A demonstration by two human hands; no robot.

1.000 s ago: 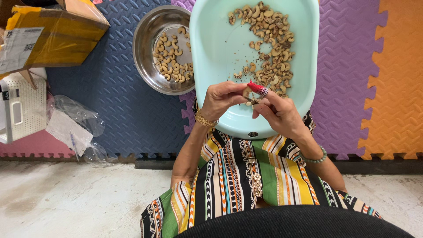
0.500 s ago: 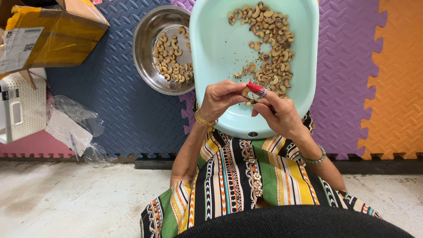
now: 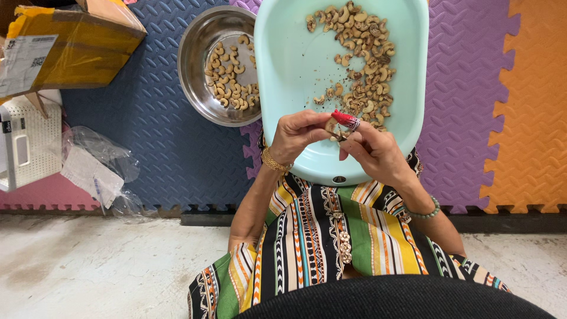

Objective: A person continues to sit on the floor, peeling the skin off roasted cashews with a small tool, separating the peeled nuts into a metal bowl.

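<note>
My left hand (image 3: 298,134) pinches a single cashew nut (image 3: 331,126) over the near end of a pale turquoise tub (image 3: 295,65). My right hand (image 3: 372,150) grips a small red-handled tool (image 3: 346,120) with its tip against that nut. Both hands meet just above the tub's near rim, over my striped clothing. Several cashew nuts (image 3: 360,59) with brown skin bits lie along the tub's right side. A round steel bowl (image 3: 198,53) to the left of the tub holds several paler nuts (image 3: 231,77).
Foam puzzle mats cover the floor: blue (image 3: 153,136), purple (image 3: 460,88) and orange (image 3: 531,106). A yellow cardboard box (image 3: 71,47) lies at top left, a white perforated basket (image 3: 26,142) below it, and a crumpled clear plastic bag (image 3: 97,168) beside that. Bare concrete (image 3: 88,266) runs along the near edge.
</note>
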